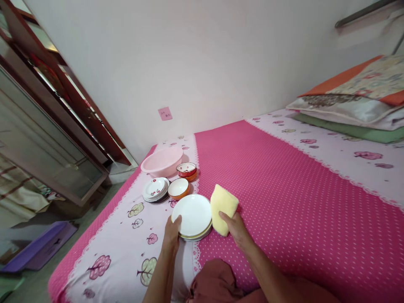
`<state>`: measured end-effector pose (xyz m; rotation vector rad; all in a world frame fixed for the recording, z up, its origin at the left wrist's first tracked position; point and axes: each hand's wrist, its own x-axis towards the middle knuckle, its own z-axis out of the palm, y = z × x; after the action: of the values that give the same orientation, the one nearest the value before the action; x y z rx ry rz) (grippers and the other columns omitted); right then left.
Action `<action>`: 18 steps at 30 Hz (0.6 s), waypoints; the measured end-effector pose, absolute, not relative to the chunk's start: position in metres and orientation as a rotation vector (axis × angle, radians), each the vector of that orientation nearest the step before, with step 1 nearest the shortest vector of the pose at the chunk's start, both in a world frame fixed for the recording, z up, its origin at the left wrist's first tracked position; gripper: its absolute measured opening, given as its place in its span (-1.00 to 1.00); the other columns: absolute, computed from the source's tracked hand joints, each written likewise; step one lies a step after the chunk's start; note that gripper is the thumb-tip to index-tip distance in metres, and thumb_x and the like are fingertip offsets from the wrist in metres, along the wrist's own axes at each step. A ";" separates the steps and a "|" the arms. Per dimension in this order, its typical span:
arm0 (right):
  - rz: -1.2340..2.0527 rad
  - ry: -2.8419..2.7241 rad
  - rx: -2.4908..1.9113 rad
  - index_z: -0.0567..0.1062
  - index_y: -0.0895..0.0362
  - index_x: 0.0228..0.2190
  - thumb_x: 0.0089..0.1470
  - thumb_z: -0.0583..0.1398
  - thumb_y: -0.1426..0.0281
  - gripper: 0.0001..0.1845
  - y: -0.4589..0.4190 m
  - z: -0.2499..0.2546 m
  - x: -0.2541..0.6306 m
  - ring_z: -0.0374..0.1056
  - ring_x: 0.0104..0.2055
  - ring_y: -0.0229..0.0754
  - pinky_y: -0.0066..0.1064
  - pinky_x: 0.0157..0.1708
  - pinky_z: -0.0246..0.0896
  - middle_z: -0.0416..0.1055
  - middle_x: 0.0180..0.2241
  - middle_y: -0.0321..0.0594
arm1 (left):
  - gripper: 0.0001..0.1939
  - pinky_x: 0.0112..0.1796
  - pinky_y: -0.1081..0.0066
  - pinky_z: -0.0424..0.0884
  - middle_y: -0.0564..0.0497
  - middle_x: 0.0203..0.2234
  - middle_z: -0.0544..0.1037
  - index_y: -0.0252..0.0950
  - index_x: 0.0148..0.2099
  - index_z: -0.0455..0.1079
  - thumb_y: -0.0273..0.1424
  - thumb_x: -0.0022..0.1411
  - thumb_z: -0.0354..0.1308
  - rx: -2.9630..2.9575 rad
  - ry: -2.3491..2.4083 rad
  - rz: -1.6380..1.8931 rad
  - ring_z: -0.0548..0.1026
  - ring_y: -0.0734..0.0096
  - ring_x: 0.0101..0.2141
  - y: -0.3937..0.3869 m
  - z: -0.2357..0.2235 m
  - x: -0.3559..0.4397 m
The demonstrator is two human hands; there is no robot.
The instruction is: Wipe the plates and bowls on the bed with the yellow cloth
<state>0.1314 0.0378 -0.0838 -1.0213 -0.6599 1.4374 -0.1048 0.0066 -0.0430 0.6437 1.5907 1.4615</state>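
Observation:
My left hand (172, 232) is closed on the left rim of a white plate (193, 214), thumb on its upper face. Other plates (202, 237) lie stacked beneath it; whether my fingers grip only the top one I cannot tell. A folded yellow cloth (224, 207) is pinched in my right hand (236, 226), just right of the plates, with the thumb on top. Beyond the plates sits an orange bowl (178, 188) with a white inside. A red patterned bowl (186, 169) rests on an orange one behind it.
A stack of small flowered plates (154, 188) and a pink basin (163, 161) stand at the far left of the bed (284, 202). Pillows (356, 94) are piled at the right. A purple bin (39, 248) is on the floor, below a glass-panelled door (44, 134).

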 end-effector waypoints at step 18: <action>1.485 -0.611 -1.062 0.66 0.20 -0.18 -0.18 0.44 0.25 -0.52 0.041 -0.078 0.145 0.62 -0.12 0.16 -0.24 -0.20 0.55 0.69 -0.16 -0.02 | -0.59 -0.33 0.33 0.41 -0.01 -0.43 0.60 -0.33 -0.23 0.52 -0.03 0.33 0.22 0.828 1.946 1.292 0.55 0.20 -0.31 0.036 -0.015 -0.144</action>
<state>0.1445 0.0411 -0.0785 -1.0622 -0.6110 1.4851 -0.1438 0.0358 -0.0151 0.8280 1.9458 1.2915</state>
